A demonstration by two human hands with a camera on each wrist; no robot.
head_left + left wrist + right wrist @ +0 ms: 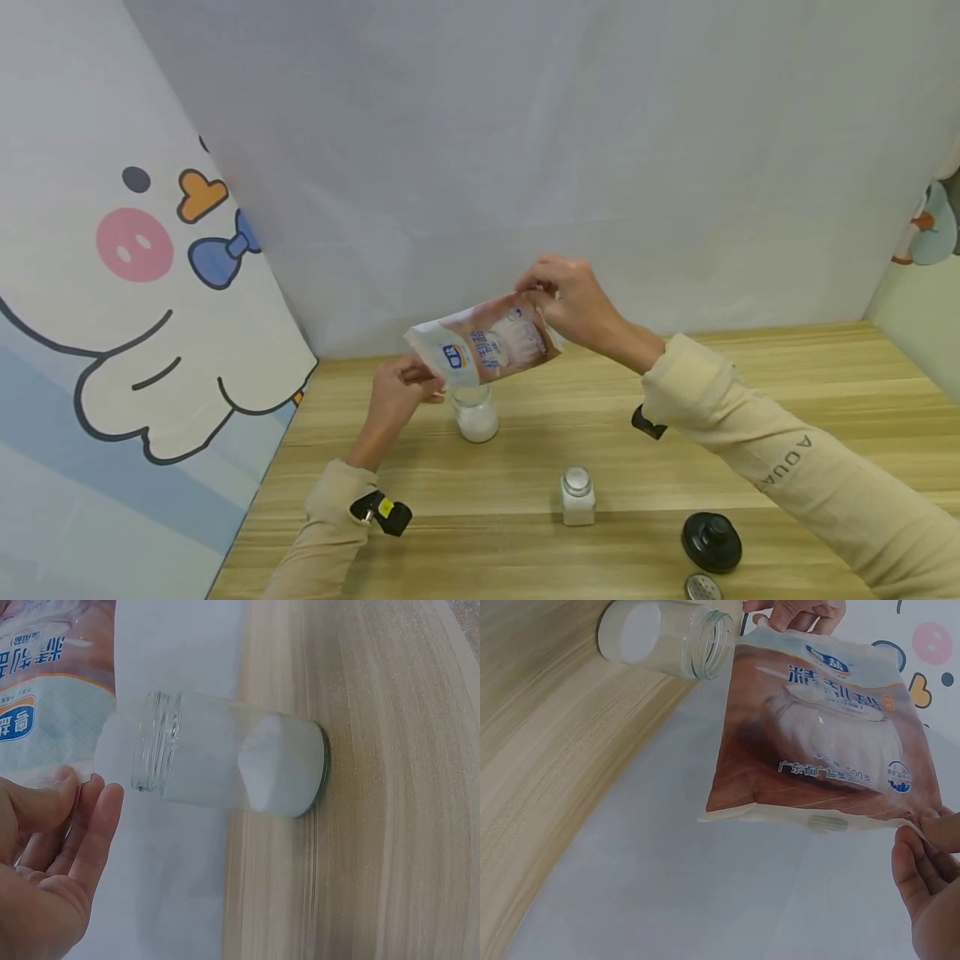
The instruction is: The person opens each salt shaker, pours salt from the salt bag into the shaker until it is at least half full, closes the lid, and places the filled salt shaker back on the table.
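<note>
A printed salt bag, brown and pale blue, is held tilted above an open glass jar. White salt lies heaped in the bottom of the jar, which stands upright on the table. My left hand pinches the bag's lower, pale blue end beside the jar's mouth. At the higher end, my right hand pinches a corner of the brown part between thumb and fingers, seen also in the right wrist view. The bag's lower edge is close to the jar's rim.
A small glass shaker jar with white contents stands nearer the front. To its right lie a black knobbed lid and a perforated metal cap. Grey sheeting rises behind the wooden table. White grains are scattered near the jar.
</note>
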